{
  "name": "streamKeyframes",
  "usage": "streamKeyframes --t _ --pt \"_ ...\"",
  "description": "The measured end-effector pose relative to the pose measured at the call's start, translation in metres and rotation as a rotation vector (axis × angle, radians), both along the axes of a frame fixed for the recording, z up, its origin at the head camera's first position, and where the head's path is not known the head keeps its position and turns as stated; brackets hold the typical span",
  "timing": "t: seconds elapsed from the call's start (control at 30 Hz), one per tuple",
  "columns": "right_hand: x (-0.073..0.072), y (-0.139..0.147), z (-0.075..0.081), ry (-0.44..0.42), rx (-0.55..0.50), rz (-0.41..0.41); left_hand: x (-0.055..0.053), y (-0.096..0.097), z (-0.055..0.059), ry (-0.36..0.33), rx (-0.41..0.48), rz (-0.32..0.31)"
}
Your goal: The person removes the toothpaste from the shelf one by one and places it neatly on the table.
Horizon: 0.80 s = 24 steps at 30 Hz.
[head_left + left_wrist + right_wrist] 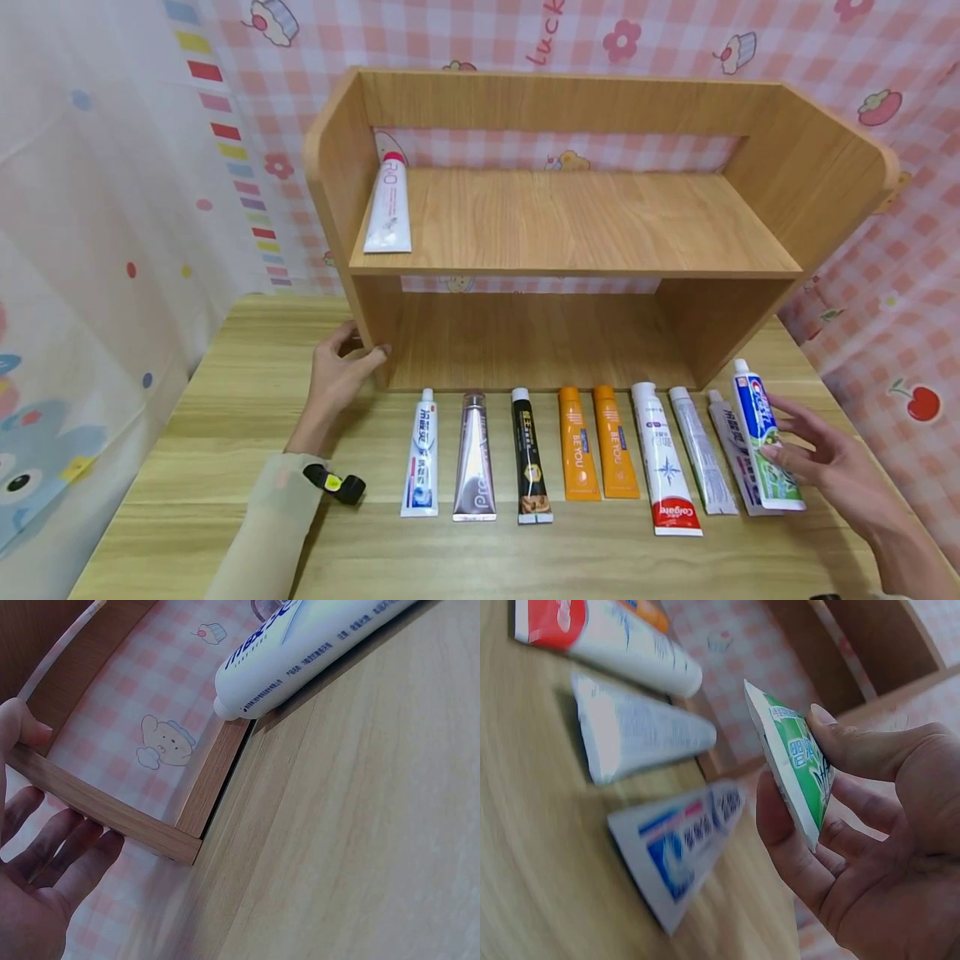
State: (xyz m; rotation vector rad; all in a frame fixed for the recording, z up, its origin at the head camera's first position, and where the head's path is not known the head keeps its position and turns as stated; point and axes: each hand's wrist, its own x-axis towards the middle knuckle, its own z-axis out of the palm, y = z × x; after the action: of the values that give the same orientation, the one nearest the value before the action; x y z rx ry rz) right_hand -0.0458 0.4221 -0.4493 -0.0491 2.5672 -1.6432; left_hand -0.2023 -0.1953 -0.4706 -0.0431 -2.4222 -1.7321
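Observation:
My right hand (pixel 836 467) pinches a blue, white and green Crest toothpaste tube (pixel 767 442) between thumb and fingers, cap toward the shelf. In the head view this tube overlaps a white and purple toothpaste tube (pixel 731 446) at the row's right end. The right wrist view shows the held tube's green end (pixel 799 761) raised over the table. With thumb inside and fingers outside, my left hand (pixel 341 371) grips the left side panel of a wooden two-tier shelf (pixel 577 221). One white and pink toothpaste tube (pixel 390 208) leans at the upper tier's left end.
Along the shelf's front on the wooden table (pixel 562 558) lie several tubes: a white and blue one (pixel 422 458), a silver one (pixel 476 462), a black one (pixel 530 458), two orange ones (pixel 579 450), a Colgate tube (pixel 665 458) and a grey-white one (pixel 701 450). Checked cloth (pixel 480 33) hangs behind.

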Motion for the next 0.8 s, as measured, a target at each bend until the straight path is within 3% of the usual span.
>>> streamKeyframes --t 0.4,0.8 --pt "-0.004 0.029 -0.017 -0.096 0.306 -0.086 0.001 0.000 0.001 -0.012 0.011 -0.006" --pt "-0.014 0.030 -0.015 -0.152 0.512 -0.063 0.000 0.001 0.000 -0.007 0.012 -0.003"
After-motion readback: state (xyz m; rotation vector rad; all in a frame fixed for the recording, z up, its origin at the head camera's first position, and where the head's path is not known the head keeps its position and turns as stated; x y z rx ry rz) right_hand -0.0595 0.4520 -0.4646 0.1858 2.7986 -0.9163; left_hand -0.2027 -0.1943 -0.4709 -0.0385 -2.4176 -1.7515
